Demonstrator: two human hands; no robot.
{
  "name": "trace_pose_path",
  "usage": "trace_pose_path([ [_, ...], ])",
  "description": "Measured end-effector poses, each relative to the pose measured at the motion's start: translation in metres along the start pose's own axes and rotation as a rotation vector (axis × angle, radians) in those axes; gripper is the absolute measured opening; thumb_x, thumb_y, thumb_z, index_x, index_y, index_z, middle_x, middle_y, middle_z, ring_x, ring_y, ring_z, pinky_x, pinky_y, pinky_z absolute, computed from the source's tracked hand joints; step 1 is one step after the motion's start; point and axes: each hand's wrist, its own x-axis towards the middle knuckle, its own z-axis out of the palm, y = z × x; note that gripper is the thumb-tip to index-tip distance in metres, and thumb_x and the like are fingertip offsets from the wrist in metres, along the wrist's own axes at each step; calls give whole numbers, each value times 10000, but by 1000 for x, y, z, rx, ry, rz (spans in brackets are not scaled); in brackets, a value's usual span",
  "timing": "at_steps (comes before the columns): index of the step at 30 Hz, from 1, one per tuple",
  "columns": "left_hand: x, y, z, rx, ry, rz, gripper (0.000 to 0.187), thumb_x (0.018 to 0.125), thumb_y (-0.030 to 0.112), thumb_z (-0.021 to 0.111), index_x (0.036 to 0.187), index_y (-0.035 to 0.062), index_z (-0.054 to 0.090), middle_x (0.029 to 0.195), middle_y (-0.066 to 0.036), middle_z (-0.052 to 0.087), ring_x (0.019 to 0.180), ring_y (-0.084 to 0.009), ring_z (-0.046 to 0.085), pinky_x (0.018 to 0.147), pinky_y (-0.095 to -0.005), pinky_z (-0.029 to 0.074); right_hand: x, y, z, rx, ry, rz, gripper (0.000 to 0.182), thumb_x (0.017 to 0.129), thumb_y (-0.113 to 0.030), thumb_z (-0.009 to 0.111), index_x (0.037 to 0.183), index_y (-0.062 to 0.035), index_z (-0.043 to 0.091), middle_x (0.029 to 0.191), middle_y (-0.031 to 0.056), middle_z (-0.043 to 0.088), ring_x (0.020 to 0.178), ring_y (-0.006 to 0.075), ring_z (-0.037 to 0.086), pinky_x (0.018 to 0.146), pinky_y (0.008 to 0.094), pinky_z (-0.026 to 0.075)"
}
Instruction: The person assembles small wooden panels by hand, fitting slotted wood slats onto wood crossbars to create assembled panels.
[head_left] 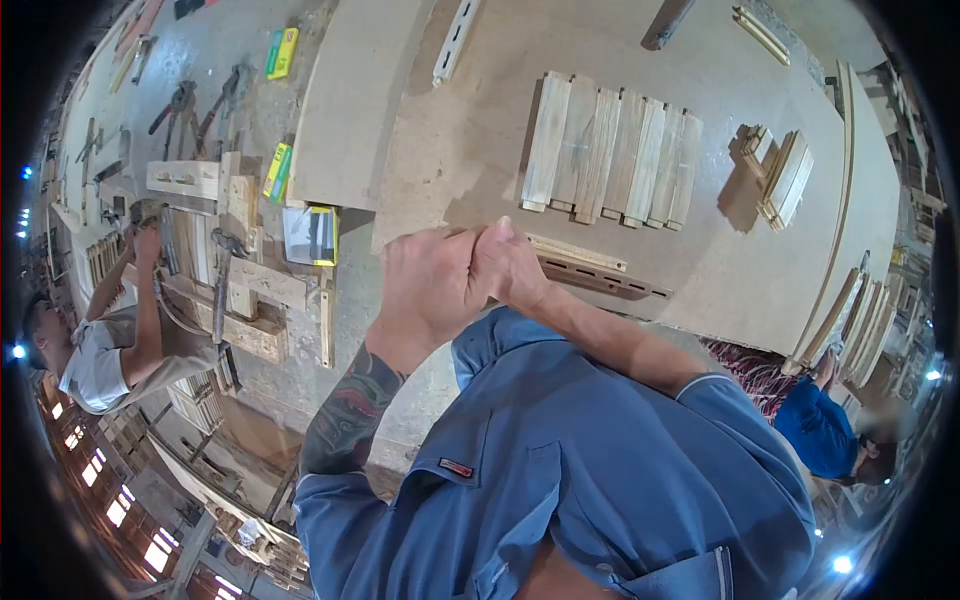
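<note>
My left hand (428,285) and my right hand (512,265) are pressed together in front of my chest, both with fingers closed. Whether anything small sits between them is hidden. My left forearm carries a tattoo, and I wear a blue collared shirt (560,470). Just beyond the hands, on the wooden board table (460,130), lie a dark slotted wooden strip (600,278) and a thin pale strip (575,252). Farther off a row of several pale wooden slats (610,150) lies side by side.
A small stack of slats (780,175) sits at the right, more slats (850,320) lean at the table's right edge, and a metal slotted rail (452,40) lies at the top. A person in grey (100,350) works on wooden frames at left. Another person in blue (830,420) is at right.
</note>
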Motion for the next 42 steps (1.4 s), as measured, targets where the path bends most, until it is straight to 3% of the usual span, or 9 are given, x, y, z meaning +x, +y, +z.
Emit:
trace_pose_path([
  [5, -9, 6, -4, -26, 20, -33, 351, 1040, 261, 477, 943, 68, 753, 576, -121, 613, 551, -291, 648, 537, -390, 481, 41, -10, -86, -375, -539, 225, 541, 856, -340, 690, 1326, -109, 552, 1369, 137, 554, 1238, 324, 541, 1037, 515, 408],
  [7, -6, 3, -4, 54, -28, -52, 338, 1040, 271, 481, 965, 91, 757, 571, -109, 614, 548, -290, 651, 544, -390, 485, 46, 46, -81, -933, 216, 89, 579, 914, -425, 624, 1380, -98, 520, 1387, 246, 522, 1252, 448, 509, 1035, 546, 410],
  [15, -6, 21, -16, 184, 15, 19, 332, 1025, 329, 521, 1055, 85, 744, 709, -141, 679, 656, -309, 683, 621, -404, 521, 63, 52, -15, -599, 226, 154, 639, 852, -85, 591, 1449, -59, 364, 1517, 240, 305, 1316, 457, 421, 1104, 500, 367],
  [19, 1, 40, -6, -20, 274, 150, 389, 1017, 375, 533, 1180, 63, 698, 1041, -206, 706, 948, -360, 684, 826, -412, 530, 71, 68, -31, -299, 217, 647, 488, 837, -18, 574, 1316, -16, 481, 1157, 202, 660, 1060, 421, 639, 909, 491, 518],
  [20, 6, 44, -1, -160, 311, 179, 422, 1018, 404, 523, 1217, 63, 674, 1110, -208, 688, 1003, -375, 665, 871, -418, 515, 61, 87, -35, -332, 333, 409, 313, 900, -97, 611, 1196, -6, 569, 924, 171, 708, 895, 334, 704, 818, 447, 547],
  [24, 10, 28, 14, -291, 295, 117, 520, 1028, 486, 465, 1316, 77, 604, 1227, -213, 647, 1103, -398, 623, 947, -443, 484, 12, 6, -62, 470, 495, 188, 280, 954, -189, 654, 1148, 13, 653, 998, 113, 720, 891, 124, 656, 775, 292, 531],
  [27, 10, 25, 20, -195, 296, 180, 569, 1030, 533, 420, 1336, 82, 585, 1250, -217, 634, 1139, -398, 600, 979, -445, 462, -16, -3, -64, 360, 168, 317, 282, 935, -147, 686, 1153, 31, 670, 1029, 98, 730, 896, 127, 665, 782, 286, 534],
  [37, 11, 24, 21, -123, 297, 194, 586, 1018, 571, 396, 1285, 92, 603, 1048, -188, 677, 1029, -389, 637, 873, -482, 520, -32, -20, -36, -194, 173, 56, 308, 890, -123, 718, 1198, -124, 699, 873, 155, 734, 722, 268, 707, 666, 355, 538],
  [42, 7, 30, 18, 61, 161, 117, 618, 994, 600, 438, 1284, 82, 613, 1140, -191, 666, 1084, -386, 619, 919, -454, 495, -33, 24, 0, -133, 250, 51, 146, 842, -123, 721, 987, -127, 706, 706, 171, 638, 649, 381, 631, 574, 461, 483],
])
